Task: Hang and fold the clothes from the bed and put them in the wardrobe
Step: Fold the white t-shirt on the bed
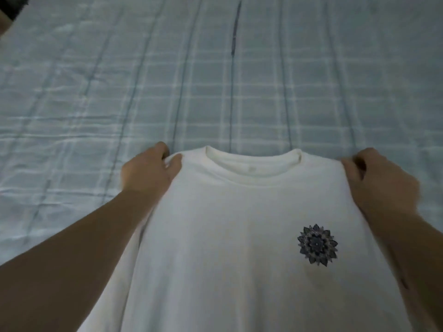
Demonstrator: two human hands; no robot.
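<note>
A white T-shirt with a round collar and a dark flower print on its right chest is stretched out front side up, over the bed. My left hand pinches the shirt's left shoulder between thumb and curled fingers. My right hand grips the right shoulder the same way. The collar points away from me. The shirt's lower part runs out of the bottom of the view, and its sleeves are hidden under my forearms.
The bed is covered by a pale blue checked sheet with dark lengthwise stripes and light wrinkles. It fills the whole view beyond the shirt. A dark corner shows at the far top left, past the bed's edge.
</note>
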